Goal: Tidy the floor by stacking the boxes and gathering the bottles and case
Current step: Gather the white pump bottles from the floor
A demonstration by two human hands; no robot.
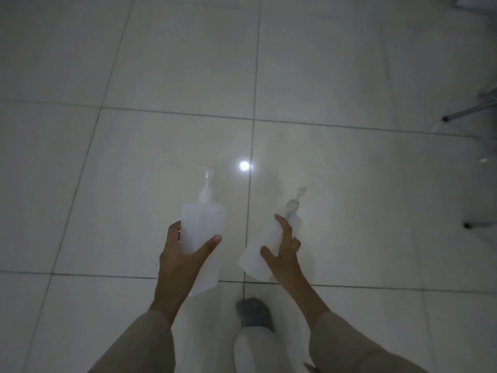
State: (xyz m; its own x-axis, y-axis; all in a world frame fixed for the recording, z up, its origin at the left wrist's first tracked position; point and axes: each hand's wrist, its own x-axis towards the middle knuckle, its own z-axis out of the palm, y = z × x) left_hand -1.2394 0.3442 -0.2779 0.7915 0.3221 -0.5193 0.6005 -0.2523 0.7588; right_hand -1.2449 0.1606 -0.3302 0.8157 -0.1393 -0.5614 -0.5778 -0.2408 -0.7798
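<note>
I hold two white translucent pump bottles above the tiled floor. My left hand [180, 254] is wrapped around the larger square bottle [203, 227], whose pump head points away from me. My right hand [282, 254] grips the smaller bottle [266, 251], tilted with its pump toward the upper right. Both bottles are off the floor, side by side and apart. No boxes or case are in view.
Pale glossy floor tiles [161, 63] fill the view, with a bright lamp reflection [244, 165] ahead of the bottles. Metal furniture legs [468, 111] stand at the right edge. My foot in a grey slipper [254, 312] is below the hands.
</note>
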